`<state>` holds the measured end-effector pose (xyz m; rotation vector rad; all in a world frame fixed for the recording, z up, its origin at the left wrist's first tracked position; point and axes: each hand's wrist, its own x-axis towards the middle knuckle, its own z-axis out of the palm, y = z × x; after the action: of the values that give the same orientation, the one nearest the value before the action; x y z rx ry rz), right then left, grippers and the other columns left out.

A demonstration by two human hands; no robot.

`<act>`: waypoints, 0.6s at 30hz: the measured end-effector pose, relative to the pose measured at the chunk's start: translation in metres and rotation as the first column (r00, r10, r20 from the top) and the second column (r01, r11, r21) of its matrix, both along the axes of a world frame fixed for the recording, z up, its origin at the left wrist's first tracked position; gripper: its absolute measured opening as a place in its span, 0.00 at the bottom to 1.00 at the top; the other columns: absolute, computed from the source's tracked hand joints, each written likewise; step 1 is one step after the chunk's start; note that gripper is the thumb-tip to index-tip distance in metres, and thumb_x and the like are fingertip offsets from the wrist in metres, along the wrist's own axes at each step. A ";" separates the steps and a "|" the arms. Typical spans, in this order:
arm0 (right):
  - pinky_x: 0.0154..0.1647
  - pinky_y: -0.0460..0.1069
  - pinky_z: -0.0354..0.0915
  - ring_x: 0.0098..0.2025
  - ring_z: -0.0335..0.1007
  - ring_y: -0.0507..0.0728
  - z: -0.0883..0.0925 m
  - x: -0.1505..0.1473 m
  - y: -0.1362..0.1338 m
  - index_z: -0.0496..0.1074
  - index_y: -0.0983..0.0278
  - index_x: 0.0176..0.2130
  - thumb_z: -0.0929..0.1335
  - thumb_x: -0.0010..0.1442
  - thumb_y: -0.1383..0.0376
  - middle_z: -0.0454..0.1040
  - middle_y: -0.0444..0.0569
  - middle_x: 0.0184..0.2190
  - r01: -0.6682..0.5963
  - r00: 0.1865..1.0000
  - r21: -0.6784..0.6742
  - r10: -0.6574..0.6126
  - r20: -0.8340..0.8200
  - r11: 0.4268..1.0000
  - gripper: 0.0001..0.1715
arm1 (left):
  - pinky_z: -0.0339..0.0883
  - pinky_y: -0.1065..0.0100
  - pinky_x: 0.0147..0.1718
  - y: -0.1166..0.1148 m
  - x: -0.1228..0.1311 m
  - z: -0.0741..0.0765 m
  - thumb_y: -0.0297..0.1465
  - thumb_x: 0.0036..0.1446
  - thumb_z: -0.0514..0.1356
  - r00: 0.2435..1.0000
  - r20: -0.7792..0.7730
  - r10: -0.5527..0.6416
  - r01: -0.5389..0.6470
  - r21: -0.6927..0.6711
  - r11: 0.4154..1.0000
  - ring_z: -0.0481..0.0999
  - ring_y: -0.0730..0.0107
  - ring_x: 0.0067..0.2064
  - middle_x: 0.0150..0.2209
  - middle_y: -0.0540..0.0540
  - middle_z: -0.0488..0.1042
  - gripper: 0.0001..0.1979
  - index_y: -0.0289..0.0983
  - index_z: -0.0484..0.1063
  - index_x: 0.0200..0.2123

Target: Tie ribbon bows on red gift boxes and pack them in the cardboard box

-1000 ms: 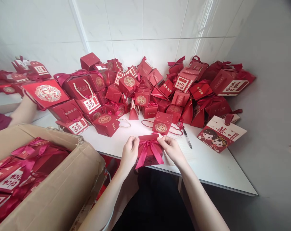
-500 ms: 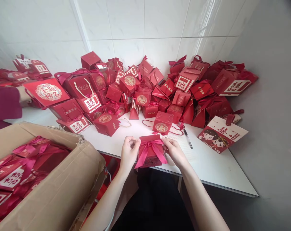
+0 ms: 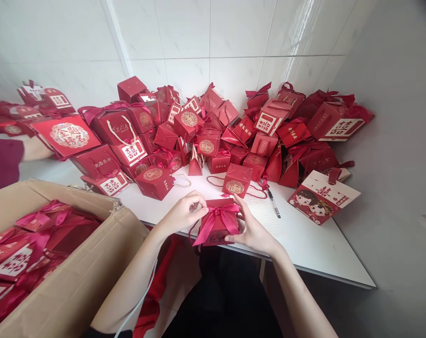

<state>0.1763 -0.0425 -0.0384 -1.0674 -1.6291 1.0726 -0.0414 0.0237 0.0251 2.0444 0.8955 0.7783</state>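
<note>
Two hands on it: my right hand [image 3: 252,230] spans the right side of the red box [image 3: 216,238]; my left hand [image 3: 185,211] pinches the ribbon bow [image 3: 218,214]. Box sits between them. I'd guess light, crushable card, slippery ribbon; hold lower walls. Pen [image 3: 274,203] beyond right hand.

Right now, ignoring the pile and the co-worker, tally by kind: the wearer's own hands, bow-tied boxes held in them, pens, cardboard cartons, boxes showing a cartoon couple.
Own left hand and right hand: 2
Bow-tied box: 1
Pen: 1
Cardboard carton: 1
Cartoon-couple box: 1
Total: 6
</note>
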 end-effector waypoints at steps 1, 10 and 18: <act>0.51 0.57 0.67 0.58 0.59 0.62 0.000 -0.002 0.000 0.35 0.51 0.64 0.74 0.47 0.62 0.41 0.56 0.65 -0.006 1.000 -0.010 0.006 -0.031 1.000 0.61 | 0.61 0.71 0.29 0.000 0.001 0.004 0.34 0.52 0.58 0.999 0.015 -0.047 0.048 -0.062 0.997 0.66 0.73 0.30 0.31 0.48 0.68 0.08 0.36 0.67 0.25; 0.61 0.59 0.56 0.63 0.51 0.61 0.002 -0.006 -0.010 0.42 0.48 0.63 0.75 0.44 0.65 0.42 0.49 0.65 0.038 0.998 0.102 -0.034 -0.046 0.994 0.58 | 0.39 0.78 0.11 -0.004 0.005 0.012 0.37 0.52 0.59 0.954 0.252 -0.162 0.274 -0.516 0.811 0.50 0.86 0.11 0.19 0.53 0.70 0.11 0.36 0.62 0.30; 0.58 0.60 0.60 0.64 0.47 0.63 0.010 0.001 -0.024 0.43 0.51 0.63 0.73 0.48 0.68 0.47 0.53 0.62 0.214 0.957 0.356 -0.268 0.109 0.910 0.53 | 0.47 0.76 0.10 -0.032 -0.008 0.014 0.38 0.54 0.57 0.926 0.307 0.218 -0.147 -0.238 0.960 0.67 0.79 0.16 0.31 0.48 0.74 0.11 0.37 0.66 0.36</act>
<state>0.1771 -0.0667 -0.0288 -1.1026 -1.6762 0.5291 -0.0490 -0.0080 0.0390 1.5989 0.9389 1.0465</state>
